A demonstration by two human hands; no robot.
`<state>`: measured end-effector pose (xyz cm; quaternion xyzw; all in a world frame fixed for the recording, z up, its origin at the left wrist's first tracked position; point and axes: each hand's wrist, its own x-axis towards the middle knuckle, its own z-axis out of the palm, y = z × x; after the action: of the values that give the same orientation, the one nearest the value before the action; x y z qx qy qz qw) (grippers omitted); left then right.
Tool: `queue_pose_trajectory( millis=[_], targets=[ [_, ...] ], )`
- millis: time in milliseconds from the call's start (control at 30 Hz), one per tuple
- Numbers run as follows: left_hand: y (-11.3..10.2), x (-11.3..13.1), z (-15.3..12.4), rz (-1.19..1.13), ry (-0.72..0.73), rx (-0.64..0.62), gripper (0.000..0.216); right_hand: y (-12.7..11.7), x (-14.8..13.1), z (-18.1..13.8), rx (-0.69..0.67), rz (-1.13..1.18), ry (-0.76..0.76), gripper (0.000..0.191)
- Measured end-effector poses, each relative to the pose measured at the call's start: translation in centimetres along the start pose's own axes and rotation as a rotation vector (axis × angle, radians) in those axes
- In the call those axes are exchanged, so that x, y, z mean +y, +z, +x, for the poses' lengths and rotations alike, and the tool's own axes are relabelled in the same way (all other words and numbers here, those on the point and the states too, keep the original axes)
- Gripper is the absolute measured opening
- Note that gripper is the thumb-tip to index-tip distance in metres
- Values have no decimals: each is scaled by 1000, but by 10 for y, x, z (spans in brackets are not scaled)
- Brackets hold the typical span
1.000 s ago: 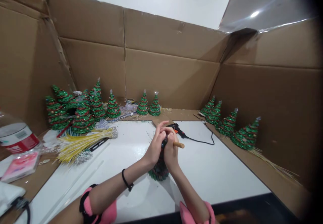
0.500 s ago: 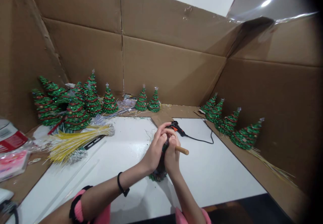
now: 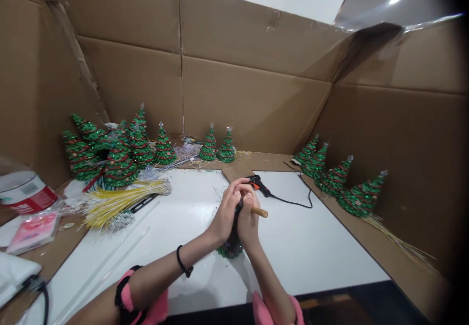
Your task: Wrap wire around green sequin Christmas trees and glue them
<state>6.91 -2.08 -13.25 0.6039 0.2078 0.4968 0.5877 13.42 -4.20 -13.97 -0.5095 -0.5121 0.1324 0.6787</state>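
Note:
Both hands are close together over the white board, at the upper part of a small green Christmas tree (image 3: 230,249). The fingers of my left hand (image 3: 227,212) are wrapped round the far side of the tree's top. My right hand (image 3: 248,222) is closed, with a light-brown wooden stick (image 3: 260,212) poking out to the right between its fingers. The stick's other end is hidden. Between the palms the tree shows dark, and its glittery green base rests on the board. Both thumbs meet near the tip, which the fingers cover.
Beyond my hands lies a black glue gun (image 3: 259,185) with its cord running right. Finished Christmas trees (image 3: 120,161) stand at the left, back and right. A bundle of yellow and white wires (image 3: 124,200), a tub (image 3: 27,193) and a pink packet (image 3: 34,232) lie left. Cardboard walls (image 3: 252,100) enclose the board.
The camera view has shifted slightly, so the surroundings sit further right. My hands stay clasped round the tree; the wooden stick has turned or slid a little, with its end now lower left.

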Motion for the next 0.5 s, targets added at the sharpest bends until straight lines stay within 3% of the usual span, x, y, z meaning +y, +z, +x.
queue_pose_trajectory(
  millis=[167,333,500],
  targets=[
    [-5,8,3,-137,-116,-17,32,-8,-9,4,-111,70,22,26],
    [-9,18,6,-170,-232,-52,39,-13,-16,0,155,142,185,24],
    [-6,16,11,-29,-169,-53,38,-4,-15,6,151,77,157,27]
  ],
)
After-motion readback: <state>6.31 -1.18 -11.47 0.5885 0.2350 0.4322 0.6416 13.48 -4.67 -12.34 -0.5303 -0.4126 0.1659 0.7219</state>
